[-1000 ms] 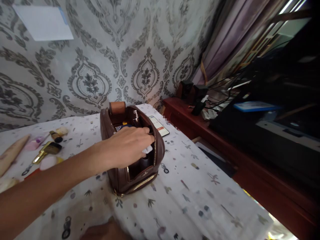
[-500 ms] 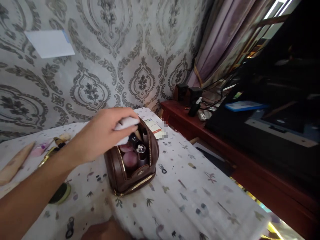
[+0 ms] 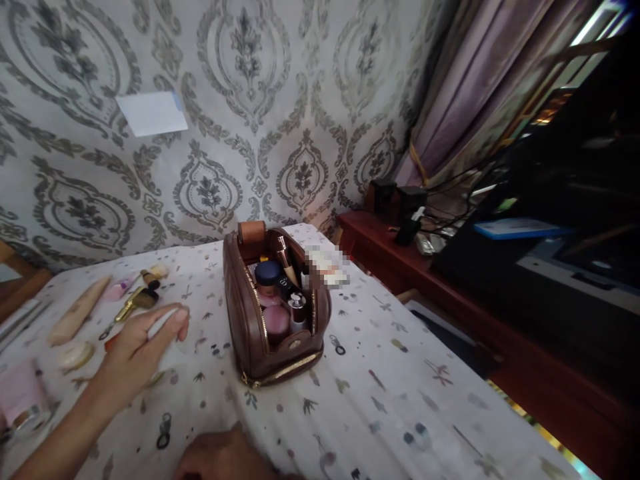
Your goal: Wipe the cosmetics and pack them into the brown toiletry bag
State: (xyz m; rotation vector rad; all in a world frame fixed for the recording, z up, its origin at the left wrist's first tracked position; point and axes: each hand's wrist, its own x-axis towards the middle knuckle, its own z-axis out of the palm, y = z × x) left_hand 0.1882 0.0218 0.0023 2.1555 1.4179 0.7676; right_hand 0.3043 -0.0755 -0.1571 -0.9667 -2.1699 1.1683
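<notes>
My left hand (image 3: 150,340) is closed around a small white object (image 3: 167,321), mostly hidden by the fingers, so its kind is unclear. It hovers over the left side of the cloth, close to a gold-and-black bottle (image 3: 135,301). To its right stands a brown makeup bag (image 3: 237,313), unzipped at the top. Inside are a dark-blue-lidded jar (image 3: 268,275), a pink round item (image 3: 277,323), a silver-capped tube (image 3: 297,308) and a slim tube (image 3: 286,260). At the bottom edge rests my right hand (image 3: 223,457), its fingers not clearly visible.
Left of my hand lie a beige tube (image 3: 80,310), a cream round item (image 3: 76,355) and a pink bottle (image 3: 24,393). A partly blurred phone-like item (image 3: 327,267) lies behind the bag. Along the right runs a red-brown wooden desk (image 3: 380,250).
My left hand has moved away from over the bag's opening, left and down, still holding the white object. The bag's contents are now uncovered. My right hand stays near the bottom edge.
</notes>
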